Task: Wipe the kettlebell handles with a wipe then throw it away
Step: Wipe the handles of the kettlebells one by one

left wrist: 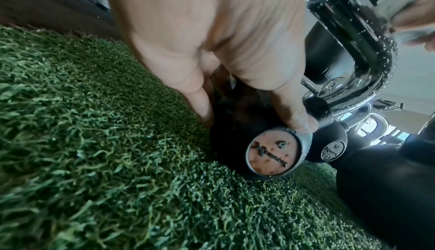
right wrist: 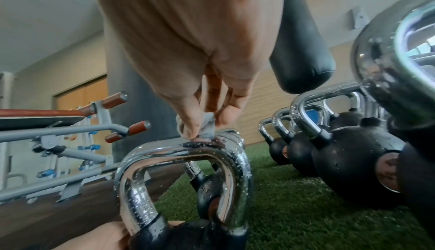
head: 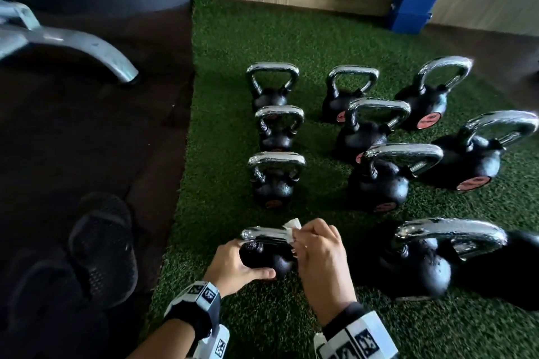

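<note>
Kettlebell (head: 264, 256) sits braced under your left hand (head: 233, 264), fingers curled round its black body. Your right hand (head: 319, 253) pinches the wipe (head: 291, 230) onto the chrome handle (head: 262, 234): wiping is underway. Next, probably drag the wipe toward your left hand.

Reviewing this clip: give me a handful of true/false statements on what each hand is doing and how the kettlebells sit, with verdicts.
1. The right hand presses a wipe on the nearest kettlebell's handle. True.
2. The left hand hangs free of the kettlebell. False: it grips the black body of that kettlebell.
3. The kettlebells stand on green turf. True.
4. The handle being wiped is dry. False: droplets speckle the chrome in both wrist views.
5. A blue box sits by the far wooden wall. True.
</note>
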`<state>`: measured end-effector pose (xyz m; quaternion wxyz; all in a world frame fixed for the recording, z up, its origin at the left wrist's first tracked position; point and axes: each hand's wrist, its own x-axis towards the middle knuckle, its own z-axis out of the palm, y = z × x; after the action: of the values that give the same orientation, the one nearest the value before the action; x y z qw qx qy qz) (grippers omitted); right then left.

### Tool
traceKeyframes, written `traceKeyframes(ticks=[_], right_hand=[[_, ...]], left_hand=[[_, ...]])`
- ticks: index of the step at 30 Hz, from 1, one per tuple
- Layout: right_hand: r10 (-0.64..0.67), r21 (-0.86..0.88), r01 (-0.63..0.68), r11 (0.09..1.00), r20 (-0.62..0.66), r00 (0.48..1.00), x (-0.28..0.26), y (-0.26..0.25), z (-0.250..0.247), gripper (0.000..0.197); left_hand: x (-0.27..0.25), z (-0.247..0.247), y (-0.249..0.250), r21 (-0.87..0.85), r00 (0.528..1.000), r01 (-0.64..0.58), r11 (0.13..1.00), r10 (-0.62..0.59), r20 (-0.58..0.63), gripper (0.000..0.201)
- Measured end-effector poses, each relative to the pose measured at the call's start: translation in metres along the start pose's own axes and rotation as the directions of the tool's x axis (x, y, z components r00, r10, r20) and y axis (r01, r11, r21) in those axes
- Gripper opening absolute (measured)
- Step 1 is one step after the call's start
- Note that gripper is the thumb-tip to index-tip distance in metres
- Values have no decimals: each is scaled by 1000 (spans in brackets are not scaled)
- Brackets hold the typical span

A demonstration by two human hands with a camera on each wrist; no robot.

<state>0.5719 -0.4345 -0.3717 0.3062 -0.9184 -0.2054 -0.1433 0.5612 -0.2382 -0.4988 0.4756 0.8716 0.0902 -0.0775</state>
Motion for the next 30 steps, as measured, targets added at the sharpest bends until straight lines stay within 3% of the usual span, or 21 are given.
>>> traceKeyframes(ticks=[1,3,5,7,10,13,17,20,23,28,30], right_hand=[[4,8,-3,1000,-19,1000,0,2,0,25],[-20,-47,21,999,16,1000,-2,3,5,7],[-51,-95,59,994,81,995,-5,0,11,26],[-62,-66,66,996,60,996,-9,5,13,28],[97,42,-94,995,-84,992,-17,24,13,20],[261,142,-245,959,-107,960,-24,36,15,17],[248,192,-217,957,-154,956,-30,35,23,20],[440,290,-382,877,-171,881,-34,46,30,12],[649,389,-606,694,26,761,-36,59,40,17],[712,504,-640,580,66,699,-40,66,58,36],[726,482,-679,554,118,677,-42,67,68,30]], left_hand=[[-1,0,1,3,1000,-5,1000,5,-3,67],[-3,-1,3,8,1000,-5,1000,5,-2,67],[-4,-1,6,11,1000,9,1000,-9,-7,67],[-5,-1,7,23,1000,20,1000,-20,-8,69],[-5,0,8,30,999,44,999,-44,-9,75],[-5,-1,8,26,999,50,998,-50,0,77],[-5,-1,7,26,998,67,997,-67,2,73],[-7,1,8,16,998,55,998,-55,-7,60],[-9,0,12,36,1000,-4,999,4,-9,48],[-9,0,14,58,998,-66,996,66,4,52],[-9,0,13,49,998,-58,997,58,8,55]])
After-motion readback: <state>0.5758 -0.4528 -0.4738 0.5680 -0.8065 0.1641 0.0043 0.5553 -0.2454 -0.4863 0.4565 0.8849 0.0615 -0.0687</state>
